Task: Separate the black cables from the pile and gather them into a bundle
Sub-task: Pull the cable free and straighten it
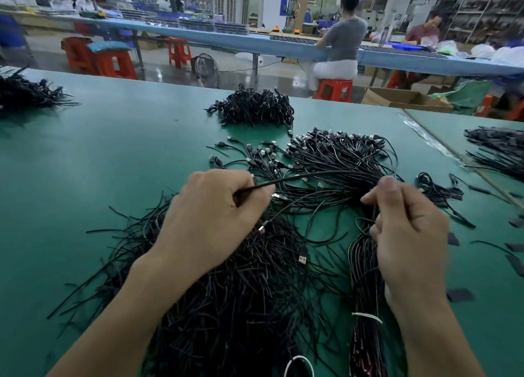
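A green work table [85,164] in a busy workshop lies in front of you. The pile of black cables [241,291] sprawls over its near middle, under and between your forearms.

Your left hand [209,220] has its fingers curled and pinches a single cable [312,175] between thumb and forefinger. That strand arcs rightward over the tangle toward your right hand [408,235]. The right hand is curled round the upper end of the bundle [364,277], thumb raised. The bundle lies as a tight, straight sheaf just right of the pile, with a white tie [367,317] round it lower down.

The split looks sensible to me. One hand draws a strand free while the other keeps the gathered ones aligned, so they cannot slip back into the tangle (the tie likely helps with that).

Just beyond your hands, a fanned heap [340,155] of connector-tipped cables touches the pile. The pinched strand passes over it, so expect it to snag on those plugs.

A small coiled cable [436,186] and flat black scraps [460,295] lie right of the bundle. Other heaps sit well apart: a far heap [255,108], a left heap [25,93] and a right heap [496,149]. Past the table, a seated person [340,42] works at a long blue bench.
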Demonstrator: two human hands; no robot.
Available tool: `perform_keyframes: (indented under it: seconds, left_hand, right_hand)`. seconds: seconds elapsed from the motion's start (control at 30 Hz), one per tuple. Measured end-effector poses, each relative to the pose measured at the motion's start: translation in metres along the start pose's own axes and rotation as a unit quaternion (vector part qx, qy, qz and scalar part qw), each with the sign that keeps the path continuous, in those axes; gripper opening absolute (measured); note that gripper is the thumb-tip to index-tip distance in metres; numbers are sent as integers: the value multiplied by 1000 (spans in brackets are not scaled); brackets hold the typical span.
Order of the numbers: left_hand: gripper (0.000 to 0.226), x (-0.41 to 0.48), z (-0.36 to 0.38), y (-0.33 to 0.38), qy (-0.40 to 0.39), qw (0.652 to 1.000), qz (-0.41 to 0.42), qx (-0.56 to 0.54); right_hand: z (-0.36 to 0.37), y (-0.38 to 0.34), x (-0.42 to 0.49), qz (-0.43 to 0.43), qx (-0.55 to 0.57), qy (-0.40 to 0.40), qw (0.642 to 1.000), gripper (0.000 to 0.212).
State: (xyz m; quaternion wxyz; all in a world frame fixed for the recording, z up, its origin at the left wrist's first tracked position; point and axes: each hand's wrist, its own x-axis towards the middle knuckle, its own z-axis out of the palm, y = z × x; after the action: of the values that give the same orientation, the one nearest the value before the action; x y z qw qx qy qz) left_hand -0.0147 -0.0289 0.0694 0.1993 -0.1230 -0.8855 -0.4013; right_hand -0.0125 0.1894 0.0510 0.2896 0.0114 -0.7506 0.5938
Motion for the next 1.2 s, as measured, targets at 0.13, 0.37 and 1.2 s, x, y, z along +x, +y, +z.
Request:
perform_keyframes:
  seconds: [0.13, 0.37, 1.2]
  left_hand:
    - [52, -5, 0, 3, -363, 918, -35, -155]
    - [37, -16, 17, 26, -482, 717, -18, -503]
    - [49, -13, 47, -16, -104, 972, 7, -209]
  right_hand:
    - [2, 6, 3, 43, 68, 43, 996, 37]
    - [23, 15, -10, 39, 4, -183, 982, 19]
    - [6, -19, -16, -37, -64, -330, 941, 27]
